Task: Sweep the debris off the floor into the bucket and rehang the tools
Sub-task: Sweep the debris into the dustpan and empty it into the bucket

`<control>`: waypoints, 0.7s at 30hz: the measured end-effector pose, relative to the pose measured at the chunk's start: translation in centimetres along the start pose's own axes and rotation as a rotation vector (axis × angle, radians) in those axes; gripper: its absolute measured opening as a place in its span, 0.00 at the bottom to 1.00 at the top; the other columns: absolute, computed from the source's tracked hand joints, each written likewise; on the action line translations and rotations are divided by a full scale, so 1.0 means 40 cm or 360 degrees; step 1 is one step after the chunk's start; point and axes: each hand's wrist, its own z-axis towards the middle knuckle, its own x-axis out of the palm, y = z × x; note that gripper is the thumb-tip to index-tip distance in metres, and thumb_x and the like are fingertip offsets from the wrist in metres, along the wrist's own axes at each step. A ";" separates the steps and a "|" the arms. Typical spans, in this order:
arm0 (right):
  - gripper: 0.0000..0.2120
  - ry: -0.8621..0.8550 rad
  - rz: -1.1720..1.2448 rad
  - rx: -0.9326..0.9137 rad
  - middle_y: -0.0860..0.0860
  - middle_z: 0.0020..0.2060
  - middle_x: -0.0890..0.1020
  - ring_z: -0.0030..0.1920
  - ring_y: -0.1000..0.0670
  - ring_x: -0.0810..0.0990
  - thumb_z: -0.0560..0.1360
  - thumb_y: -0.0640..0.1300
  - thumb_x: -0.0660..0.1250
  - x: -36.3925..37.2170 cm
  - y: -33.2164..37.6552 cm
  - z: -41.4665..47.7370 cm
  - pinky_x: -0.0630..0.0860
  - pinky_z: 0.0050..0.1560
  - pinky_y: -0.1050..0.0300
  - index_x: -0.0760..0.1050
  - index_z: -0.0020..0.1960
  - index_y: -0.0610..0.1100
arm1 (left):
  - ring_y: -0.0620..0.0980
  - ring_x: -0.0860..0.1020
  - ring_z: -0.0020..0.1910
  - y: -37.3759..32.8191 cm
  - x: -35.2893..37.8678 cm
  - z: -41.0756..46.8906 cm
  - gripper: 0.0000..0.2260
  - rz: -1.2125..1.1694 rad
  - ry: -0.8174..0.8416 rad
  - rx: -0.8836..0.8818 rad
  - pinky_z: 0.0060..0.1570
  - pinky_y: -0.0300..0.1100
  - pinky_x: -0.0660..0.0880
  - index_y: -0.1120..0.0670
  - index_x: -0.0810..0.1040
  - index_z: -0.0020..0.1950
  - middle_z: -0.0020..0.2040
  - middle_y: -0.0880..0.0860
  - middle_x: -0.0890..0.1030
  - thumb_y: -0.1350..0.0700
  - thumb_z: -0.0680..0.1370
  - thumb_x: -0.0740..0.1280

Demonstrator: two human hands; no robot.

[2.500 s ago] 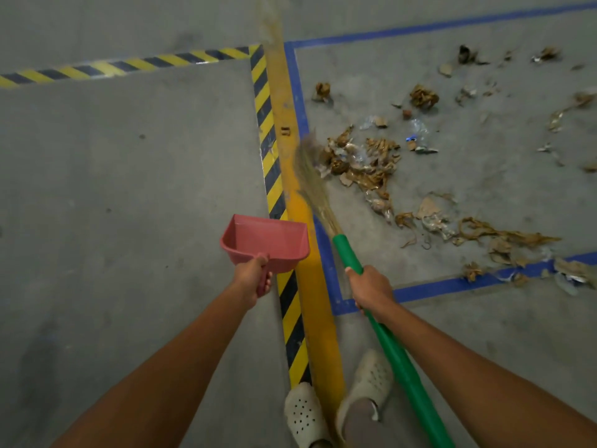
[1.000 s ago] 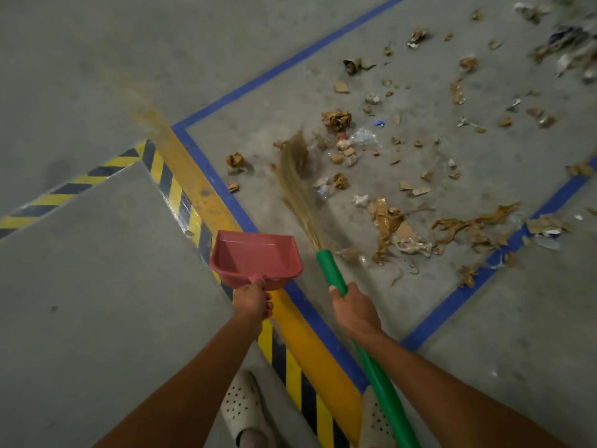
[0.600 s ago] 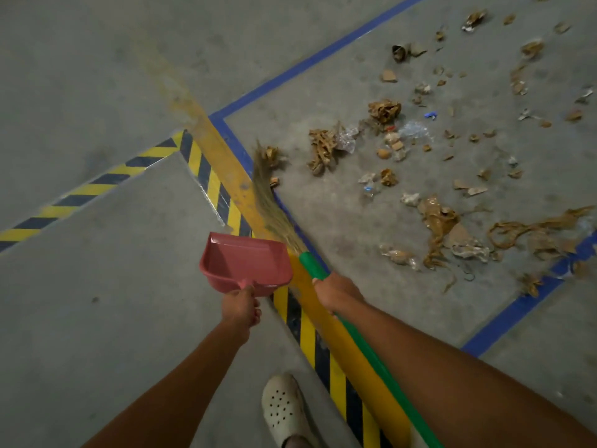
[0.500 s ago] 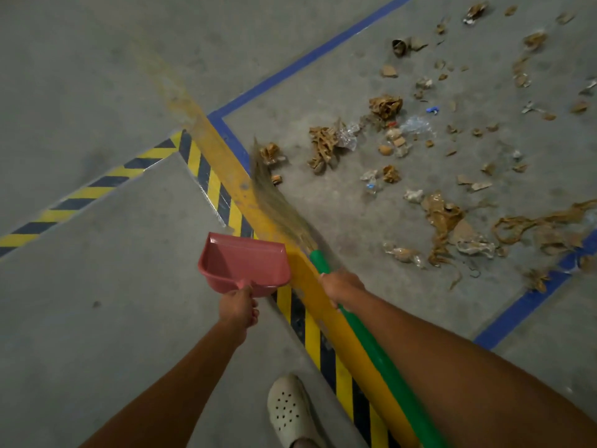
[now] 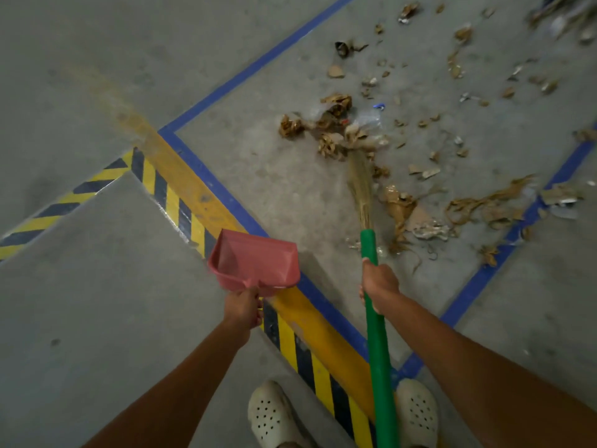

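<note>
On the left, our left hand (image 5: 243, 305) grasps a pink-red dustpan (image 5: 255, 261). The fingers curl round its short handle, and the fist hides most of it. The pan hangs above the grey floor (image 5: 97, 302), over the striped tape (image 5: 168, 198) and the yellow line (image 5: 181, 169), with its open mouth turned away from us.

Right of it, our right hand (image 5: 379, 282) clenches the green handle of the broom (image 5: 376, 334). The handle's near end is cut off by the bottom edge. Its straw bristles (image 5: 360, 185) reach forward, and their tips blur into the rubbish, so we cannot tell just where they end.

The debris (image 5: 336, 124) lies inside the blue line (image 5: 245, 76): crumpled brown paper, torn cardboard and scraps of clear plastic. The thickest clump sits at the bristle tips, near that patch's corner. Small crumbs scatter beyond it, and long brown strips trail toward the blue line at the right. The pieces in the top right corner are smeared and cut off, too unclear to name.

Our pale, perforated shoes (image 5: 274, 415) stand either side of the yellow line, clipped by the bottom edge.
</note>
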 end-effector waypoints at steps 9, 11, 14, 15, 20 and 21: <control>0.21 -0.0061 -0.0038 -0.0259 0.44 0.45 0.80 0.42 0.42 0.80 0.81 0.61 0.55 -0.180 -0.104 -0.094 0.78 0.43 0.48 0.73 0.54 0.43 | 0.49 0.64 0.24 -0.042 0.179 -0.113 0.15 0.0152 0.0097 0.0108 0.18 0.34 0.60 0.56 0.67 0.35 0.32 0.57 0.68 0.57 0.81 0.62; 0.19 -0.0016 -0.0141 -0.0364 0.46 0.44 0.78 0.42 0.43 0.77 0.82 0.60 0.55 -0.223 -0.144 -0.123 0.74 0.42 0.50 0.72 0.53 0.44 | 0.49 0.64 0.25 -0.035 0.204 -0.135 0.16 0.0162 0.0073 0.0099 0.18 0.33 0.60 0.56 0.67 0.34 0.32 0.58 0.69 0.56 0.81 0.63; 0.20 0.0114 -0.0392 -0.0454 0.47 0.43 0.77 0.42 0.44 0.76 0.81 0.61 0.55 -0.287 -0.224 -0.158 0.73 0.41 0.52 0.71 0.54 0.44 | 0.50 0.64 0.26 0.000 0.236 -0.177 0.13 0.0243 0.0014 0.0049 0.19 0.34 0.61 0.57 0.68 0.36 0.32 0.57 0.69 0.57 0.80 0.63; 0.21 0.0179 -0.0471 -0.0474 0.47 0.43 0.78 0.43 0.44 0.77 0.81 0.62 0.55 -0.304 -0.256 -0.158 0.75 0.42 0.50 0.71 0.54 0.44 | 0.50 0.65 0.25 0.017 0.244 -0.187 0.13 0.0282 -0.0018 0.0038 0.19 0.34 0.61 0.58 0.68 0.36 0.31 0.57 0.69 0.57 0.80 0.63; 0.24 0.0464 -0.0964 -0.0297 0.44 0.53 0.80 0.51 0.43 0.80 0.81 0.63 0.54 -0.368 -0.384 -0.127 0.76 0.47 0.51 0.72 0.60 0.43 | 0.53 0.69 0.23 0.113 0.269 -0.204 0.09 0.0472 -0.0199 -0.0121 0.21 0.36 0.65 0.65 0.71 0.47 0.31 0.60 0.70 0.58 0.80 0.61; 0.24 0.0501 -0.1019 -0.0230 0.44 0.54 0.80 0.50 0.43 0.80 0.81 0.62 0.55 -0.380 -0.407 -0.113 0.77 0.47 0.51 0.72 0.61 0.42 | 0.54 0.69 0.24 0.128 0.276 -0.210 0.08 0.0487 -0.0203 -0.0164 0.21 0.36 0.66 0.64 0.71 0.48 0.31 0.59 0.70 0.58 0.80 0.61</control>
